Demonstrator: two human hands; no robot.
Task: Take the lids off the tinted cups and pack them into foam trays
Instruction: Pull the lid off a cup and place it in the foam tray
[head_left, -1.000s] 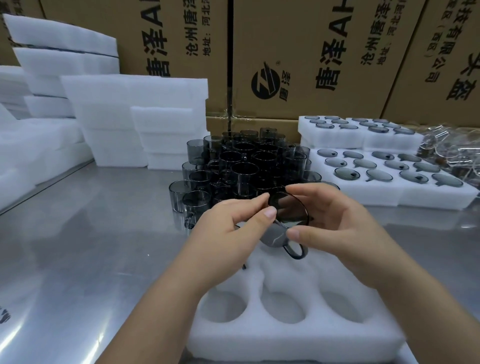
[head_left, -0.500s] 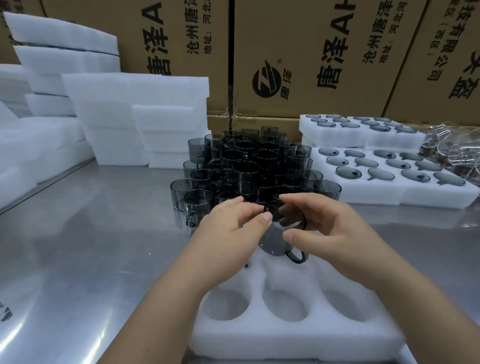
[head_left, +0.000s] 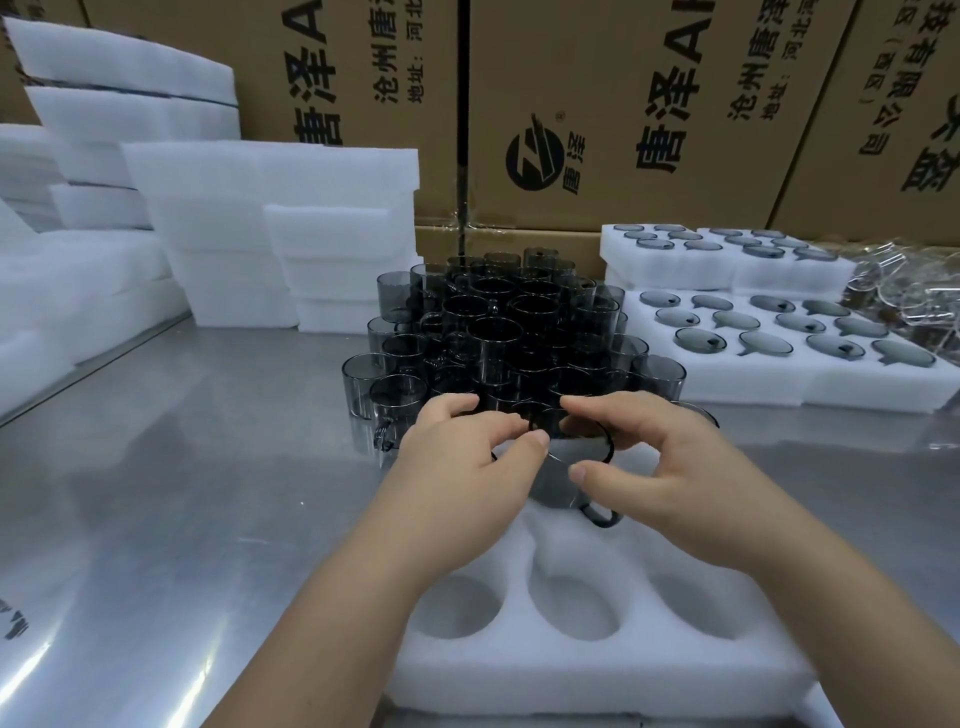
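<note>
Nearest is a white foam tray on the shiny metal table, front holes empty. At its far end the left hand and right hand both pinch one smoky cup by the rim, handle toward the near right. Behind are the piled dark cups, filled trays right, foam stacks left, and cardboard boxes at the back.
</note>
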